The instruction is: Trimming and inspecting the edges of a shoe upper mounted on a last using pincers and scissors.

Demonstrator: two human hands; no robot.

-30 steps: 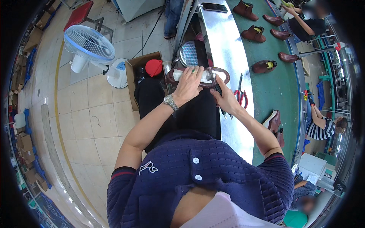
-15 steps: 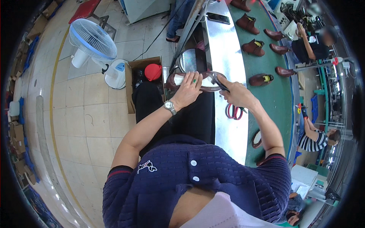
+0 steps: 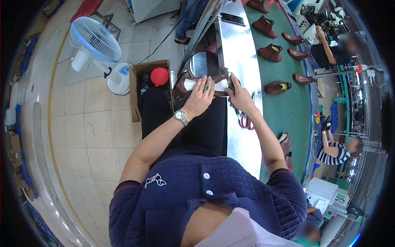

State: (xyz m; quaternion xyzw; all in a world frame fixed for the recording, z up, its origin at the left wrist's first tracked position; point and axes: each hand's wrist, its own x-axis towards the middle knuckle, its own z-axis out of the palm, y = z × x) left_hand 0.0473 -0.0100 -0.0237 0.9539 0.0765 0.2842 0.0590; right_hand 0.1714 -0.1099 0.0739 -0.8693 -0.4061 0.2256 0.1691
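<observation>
A brown boot (image 3: pixel 189 78) lies sole-up across my lap, with white material along its underside. My left hand (image 3: pixel 199 99) presses down over the middle of the sole, fingers close together, and holds it steady. In my right hand (image 3: pixel 242 99) is a pincers-like metal tool (image 3: pixel 230 82) with dark handles. Its head meets the toe end of the sole, but the jaws are too small to make out. Beside my right wrist, red-handled scissors (image 3: pixel 246 122) rest on the shiny metal bench (image 3: pixel 242 152).
A green conveyor (image 3: pixel 284 115) with several brown boots (image 3: pixel 270 52) runs along the right. A phone (image 3: pixel 232 19) lies on the bench. At left stand a cardboard box (image 3: pixel 135 94) with a red-lidded container (image 3: pixel 159 76) and a fan (image 3: pixel 95 40). Co-workers (image 3: pixel 337 150) sit beyond the conveyor.
My right hand has shifted slightly left, turning the tool more upright at the toe end. My left hand stays on the sole. A boot on the conveyor near my right elbow has moved up.
</observation>
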